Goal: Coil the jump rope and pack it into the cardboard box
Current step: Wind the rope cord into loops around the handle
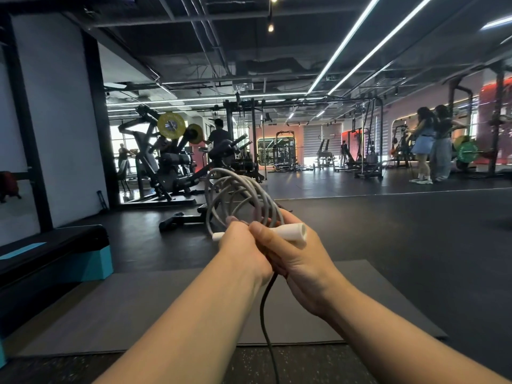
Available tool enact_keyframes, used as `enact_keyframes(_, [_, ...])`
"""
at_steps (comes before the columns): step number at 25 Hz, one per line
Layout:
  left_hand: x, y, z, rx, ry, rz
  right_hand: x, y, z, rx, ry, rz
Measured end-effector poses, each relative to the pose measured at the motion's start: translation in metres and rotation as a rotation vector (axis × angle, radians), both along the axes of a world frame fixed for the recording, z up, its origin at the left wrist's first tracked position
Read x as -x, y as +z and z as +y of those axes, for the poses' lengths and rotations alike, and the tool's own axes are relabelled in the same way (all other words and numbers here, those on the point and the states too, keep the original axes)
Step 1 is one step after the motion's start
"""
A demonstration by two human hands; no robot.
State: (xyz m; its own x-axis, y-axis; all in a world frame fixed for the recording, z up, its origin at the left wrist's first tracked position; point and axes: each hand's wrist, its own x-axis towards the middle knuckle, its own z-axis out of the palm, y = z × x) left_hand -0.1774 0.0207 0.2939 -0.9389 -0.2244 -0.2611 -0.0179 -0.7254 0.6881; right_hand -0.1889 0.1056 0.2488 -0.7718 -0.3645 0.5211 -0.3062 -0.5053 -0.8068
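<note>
A grey jump rope is wound into several loops that stand up above my two hands at mid-frame. My left hand and my right hand are pressed together, both closed around the bottom of the coil. A white handle lies across my right hand's fingers, its open end pointing right; the tip of another white handle sticks out to the left of my left hand. A loose dark length of the rope hangs down between my forearms and leaves the bottom of the frame. No cardboard box is in view.
A grey mat lies on the dark gym floor below my arms. A black and teal step platform stands at the left. Weight machines fill the space behind the coil. Two people stand far right.
</note>
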Motion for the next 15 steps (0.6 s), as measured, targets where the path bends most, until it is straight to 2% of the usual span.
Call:
enact_keyframes(4, [-0.004, -0.015, 0.005, 0.262, -0.035, 0.022, 0.003, 0.005, -0.001, 0.029, -0.198, -0.103])
enact_keyframes(7, [-0.009, -0.021, -0.006, 0.394, -0.122, -0.037, 0.008, 0.013, 0.008, -0.08, -0.254, -0.094])
enact_keyframes(9, [-0.011, -0.024, -0.02, 0.483, 0.013, -0.06, 0.013, 0.021, 0.018, -0.163, -0.304, -0.088])
enact_keyframes(10, [-0.012, -0.024, -0.028, 0.646, 0.161, -0.051, 0.017, 0.025, 0.025, -0.241, -0.329, -0.067])
enact_keyframes(11, [-0.015, -0.023, -0.036, 0.913, 0.31, 0.049, 0.017, 0.029, 0.03, -0.348, -0.348, -0.029])
enact_keyframes(13, [-0.021, -0.011, -0.049, 1.613, 0.541, 0.556, 0.02, 0.035, 0.037, -0.572, -0.39, 0.085])
enact_keyframes(14, [-0.023, 0.0, -0.047, 1.949, 0.59, 0.818, 0.019, 0.038, 0.039, -0.672, -0.412, 0.153])
enact_keyframes(15, [-0.025, 0.013, -0.042, 2.255, 0.572, 1.003, 0.016, 0.042, 0.038, -0.773, -0.439, 0.235])
